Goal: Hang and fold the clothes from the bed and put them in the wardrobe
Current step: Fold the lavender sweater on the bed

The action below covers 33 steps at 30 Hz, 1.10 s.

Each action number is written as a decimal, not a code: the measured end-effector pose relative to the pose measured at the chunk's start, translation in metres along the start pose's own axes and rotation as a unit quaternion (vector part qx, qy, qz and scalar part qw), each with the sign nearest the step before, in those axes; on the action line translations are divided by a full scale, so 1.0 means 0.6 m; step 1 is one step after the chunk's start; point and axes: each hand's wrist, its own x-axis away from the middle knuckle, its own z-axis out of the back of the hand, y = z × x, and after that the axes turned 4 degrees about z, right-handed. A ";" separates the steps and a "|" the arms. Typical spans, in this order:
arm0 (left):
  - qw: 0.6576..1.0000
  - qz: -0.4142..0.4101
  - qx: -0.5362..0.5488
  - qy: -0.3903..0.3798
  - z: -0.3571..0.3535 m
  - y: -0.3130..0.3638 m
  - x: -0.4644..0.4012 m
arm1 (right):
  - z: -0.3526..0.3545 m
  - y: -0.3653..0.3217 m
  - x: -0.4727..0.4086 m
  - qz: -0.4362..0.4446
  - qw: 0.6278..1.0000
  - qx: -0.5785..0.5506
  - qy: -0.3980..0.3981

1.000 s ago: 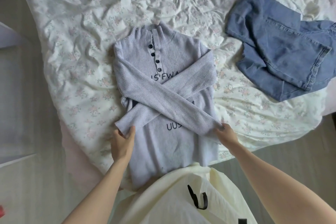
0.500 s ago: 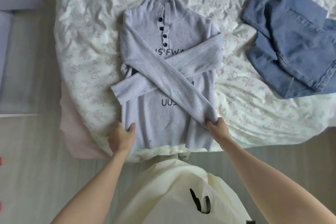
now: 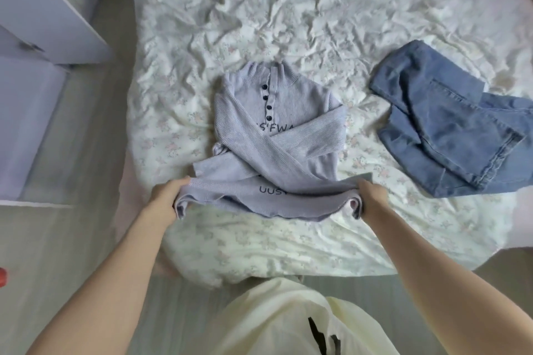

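Left hand point(image 3: 163, 200) and right hand point(image 3: 372, 199) grip the hem corners of the lilac ribbed knit sweater point(image 3: 277, 130), hem raised. Sleeves crossed on its chest. Crumpled blue denim jeans point(image 3: 450, 130) lie apart on the floral-sheeted bed point(image 3: 259, 23).

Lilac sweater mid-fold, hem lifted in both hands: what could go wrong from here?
1. The crossed sleeves lie loose on the lilac ribbed knit sweater; bringing the hem up could shift them and leave a lumpy fold.
2. The left hand and right hand grip only the hem corners, so the middle sags and may fold unevenly.
3. The wrinkled floral bedsheet may let the sweater body slide.
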 end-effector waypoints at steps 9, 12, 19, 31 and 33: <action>0.960 0.047 0.238 -0.141 -0.125 0.258 -0.039 | -0.097 -0.212 -0.094 -0.029 0.980 -0.194 0.045; 0.952 0.019 0.266 -0.150 -0.167 0.324 -0.096 | -0.131 -0.268 -0.135 0.012 0.977 -0.205 0.058; 0.959 -0.261 -0.101 0.049 -0.241 0.289 -0.160 | -0.201 -0.242 -0.151 0.153 0.987 -0.045 0.031; 0.947 -0.232 -0.138 0.175 -0.192 0.088 -0.162 | -0.187 -0.078 -0.137 0.152 0.977 0.122 0.089; 0.960 -0.230 -0.082 0.140 -0.187 0.091 -0.164 | -0.181 -0.078 -0.135 0.122 0.983 0.115 0.071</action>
